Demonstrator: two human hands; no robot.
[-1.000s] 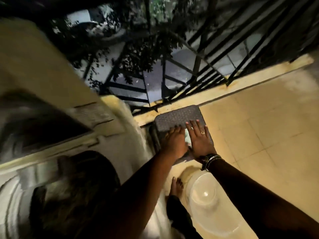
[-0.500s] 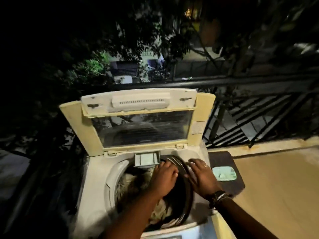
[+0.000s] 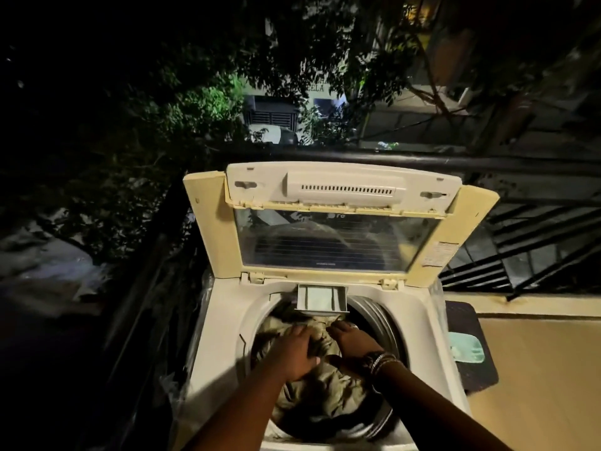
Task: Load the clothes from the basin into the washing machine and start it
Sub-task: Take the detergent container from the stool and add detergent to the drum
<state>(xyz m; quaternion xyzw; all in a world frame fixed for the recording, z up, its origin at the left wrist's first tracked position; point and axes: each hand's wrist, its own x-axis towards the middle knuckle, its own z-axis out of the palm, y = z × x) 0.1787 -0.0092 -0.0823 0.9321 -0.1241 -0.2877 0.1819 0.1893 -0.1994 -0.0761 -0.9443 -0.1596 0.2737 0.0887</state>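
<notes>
crumpled cloth clothes (image 3: 325,385), glossy (yellowed) plastic lid (image 3: 341,187)

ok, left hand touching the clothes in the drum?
Touching. The head view shows the left hand pressed palm-down on the olive clothes inside the drum, with no gap.

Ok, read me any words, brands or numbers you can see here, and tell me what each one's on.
"EELA": partial lettering on the pale building wall behind the trees; the rest is hidden by leaves.
Sticker on the washing machine lid frame: print too small to read.
Small dark mark on the lid glass, bottom edge: too blurred to read.
</notes>
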